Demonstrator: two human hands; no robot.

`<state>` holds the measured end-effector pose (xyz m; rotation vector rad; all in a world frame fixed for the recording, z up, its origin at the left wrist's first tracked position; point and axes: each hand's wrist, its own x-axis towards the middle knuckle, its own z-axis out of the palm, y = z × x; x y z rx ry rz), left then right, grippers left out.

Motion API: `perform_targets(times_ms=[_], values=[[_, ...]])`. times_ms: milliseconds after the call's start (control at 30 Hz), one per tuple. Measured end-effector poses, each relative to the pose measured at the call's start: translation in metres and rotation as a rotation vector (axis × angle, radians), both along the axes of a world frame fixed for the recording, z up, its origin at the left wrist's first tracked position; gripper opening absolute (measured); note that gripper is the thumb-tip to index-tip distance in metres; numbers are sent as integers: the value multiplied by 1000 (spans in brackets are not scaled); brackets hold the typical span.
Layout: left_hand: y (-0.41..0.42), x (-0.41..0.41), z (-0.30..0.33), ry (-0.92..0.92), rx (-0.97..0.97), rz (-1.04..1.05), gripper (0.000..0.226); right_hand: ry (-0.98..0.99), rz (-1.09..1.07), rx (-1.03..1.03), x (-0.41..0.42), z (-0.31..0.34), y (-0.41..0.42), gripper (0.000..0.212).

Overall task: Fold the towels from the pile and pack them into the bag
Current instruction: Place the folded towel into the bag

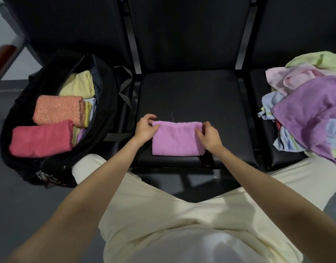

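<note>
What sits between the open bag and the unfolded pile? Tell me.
In the head view, the middle seat lies between the bag and the pile; on it, a folded pink towel gripped by both hands.

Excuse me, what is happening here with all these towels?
A person is folding towels on a black seat. Both hands, left hand and right hand, pinch the far corners of a folded pink towel. The open black bag on the left already holds several folded towels. A loose pile waits on the right.
</note>
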<state>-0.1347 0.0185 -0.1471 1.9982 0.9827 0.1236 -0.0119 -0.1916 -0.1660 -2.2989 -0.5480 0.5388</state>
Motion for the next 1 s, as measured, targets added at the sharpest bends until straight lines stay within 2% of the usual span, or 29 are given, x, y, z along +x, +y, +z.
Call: perform_targets(times_ms=[200,367,467,700,1000], values=[[-5,-4,-29,124,-117,178,63,-35,31,-194,5,-14,-3,39],[-8,-10,-38,438,-6,48,58,-49,33,-275,-7,-24,0,39],[-14,-2,-38,487,0,1,57,-73,20,-258,-15,-23,10,34],[10,-20,-8,183,34,115,35,62,59,13,-30,6,51,19],[179,-69,88,-166,252,307,38,63,153,412,-49,79,230,20]])
